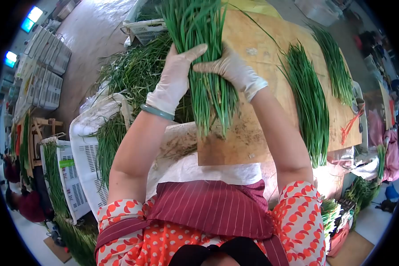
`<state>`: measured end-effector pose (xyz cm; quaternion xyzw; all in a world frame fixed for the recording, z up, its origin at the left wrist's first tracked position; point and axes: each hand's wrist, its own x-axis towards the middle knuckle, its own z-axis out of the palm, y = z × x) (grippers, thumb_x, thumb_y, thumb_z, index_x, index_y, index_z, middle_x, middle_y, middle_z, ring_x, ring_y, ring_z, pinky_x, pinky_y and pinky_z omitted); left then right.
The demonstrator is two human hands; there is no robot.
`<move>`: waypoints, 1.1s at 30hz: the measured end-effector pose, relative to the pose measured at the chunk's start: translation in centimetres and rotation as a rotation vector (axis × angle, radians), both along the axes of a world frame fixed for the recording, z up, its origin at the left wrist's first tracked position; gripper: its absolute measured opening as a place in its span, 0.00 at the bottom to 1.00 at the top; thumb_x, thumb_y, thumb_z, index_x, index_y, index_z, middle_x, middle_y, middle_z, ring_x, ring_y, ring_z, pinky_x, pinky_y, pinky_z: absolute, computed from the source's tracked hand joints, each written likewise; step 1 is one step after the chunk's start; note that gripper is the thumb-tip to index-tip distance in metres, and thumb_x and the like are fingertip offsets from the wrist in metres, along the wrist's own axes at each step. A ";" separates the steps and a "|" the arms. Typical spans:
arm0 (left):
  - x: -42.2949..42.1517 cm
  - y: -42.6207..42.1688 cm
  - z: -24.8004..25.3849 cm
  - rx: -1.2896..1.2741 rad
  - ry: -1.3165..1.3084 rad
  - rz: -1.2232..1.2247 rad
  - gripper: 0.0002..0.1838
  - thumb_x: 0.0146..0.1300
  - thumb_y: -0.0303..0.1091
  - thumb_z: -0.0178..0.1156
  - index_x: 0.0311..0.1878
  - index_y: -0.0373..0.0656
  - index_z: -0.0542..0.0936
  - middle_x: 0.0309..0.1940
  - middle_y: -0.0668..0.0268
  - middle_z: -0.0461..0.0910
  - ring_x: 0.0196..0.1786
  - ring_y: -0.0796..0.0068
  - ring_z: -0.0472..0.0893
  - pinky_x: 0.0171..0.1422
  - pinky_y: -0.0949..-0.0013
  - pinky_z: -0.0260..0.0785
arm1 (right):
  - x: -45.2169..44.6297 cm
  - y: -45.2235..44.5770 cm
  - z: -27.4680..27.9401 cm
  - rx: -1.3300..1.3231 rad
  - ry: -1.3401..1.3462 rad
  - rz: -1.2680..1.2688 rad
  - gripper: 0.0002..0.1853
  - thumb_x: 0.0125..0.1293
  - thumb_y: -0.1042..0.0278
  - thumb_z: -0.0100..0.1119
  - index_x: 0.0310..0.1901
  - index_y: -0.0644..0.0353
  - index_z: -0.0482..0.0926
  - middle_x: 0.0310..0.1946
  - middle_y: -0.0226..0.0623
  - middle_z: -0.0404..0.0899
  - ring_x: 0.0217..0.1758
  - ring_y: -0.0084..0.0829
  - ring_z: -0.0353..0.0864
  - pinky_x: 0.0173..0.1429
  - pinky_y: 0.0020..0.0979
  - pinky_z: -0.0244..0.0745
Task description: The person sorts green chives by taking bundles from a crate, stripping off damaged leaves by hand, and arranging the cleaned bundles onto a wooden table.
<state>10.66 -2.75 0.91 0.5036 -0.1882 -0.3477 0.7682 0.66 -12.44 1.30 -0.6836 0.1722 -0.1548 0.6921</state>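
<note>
Greens (215, 95), long-leaved and gathered in a thick bunch, are gripped by the gloved left hand (177, 66) and right hand (230, 68) of a worker (299, 221) in a striped apron (208, 206). They are held over the left side of a wooden board (261, 35), leaf tips pointing away, stem ends toward the apron; whether they touch the wood is unclear. Both thumbs press across the front, the left 1 farther out, while the other fingers curl around the sides, largely hidden; whether they meet behind cannot be told. At right on the board lie 2 more bundles, an inner bundle (312, 106) and an outer bundle (334, 62), near red strands (352, 126). Loose leaves (133, 66) are heaped at left, by a white crate (86, 126). The greens look light for their bulk, floppy at the tips, firmer toward the stems, easily bruised and perhaps slippery if damp; a broad 2-handed hold around the middle would suit them better than a hard pinch.
</note>
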 end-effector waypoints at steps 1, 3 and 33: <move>0.4 -0.3 0.9 -0.109 -0.077 -0.029 0.26 0.50 0.23 0.66 0.53 0.40 0.68 0.43 0.62 0.77 0.45 0.71 0.77 0.47 0.67 0.73 | 0.4 -0.5 0.3 -0.116 -0.133 -0.074 0.41 0.41 0.68 0.76 0.57 0.67 0.63 0.46 0.40 0.77 0.45 0.28 0.77 0.49 0.29 0.74; 0.3 -0.9 3.5 -0.209 -0.175 -0.033 0.26 0.49 0.22 0.66 0.52 0.39 0.68 0.43 0.62 0.77 0.44 0.72 0.78 0.47 0.69 0.73 | 1.0 -1.4 1.6 -0.241 -0.277 -0.150 0.40 0.42 0.70 0.76 0.57 0.67 0.64 0.46 0.39 0.77 0.45 0.28 0.77 0.49 0.29 0.74; -3.6 -1.4 6.9 -0.284 -0.471 -0.056 0.30 0.46 0.16 0.63 0.54 0.38 0.64 0.45 0.62 0.75 0.43 0.72 0.77 0.44 0.72 0.75 | -2.7 -0.3 4.4 -0.034 -0.192 -0.152 0.18 0.54 0.76 0.61 0.48 0.64 0.71 0.36 0.36 0.78 0.42 0.27 0.77 0.41 0.29 0.77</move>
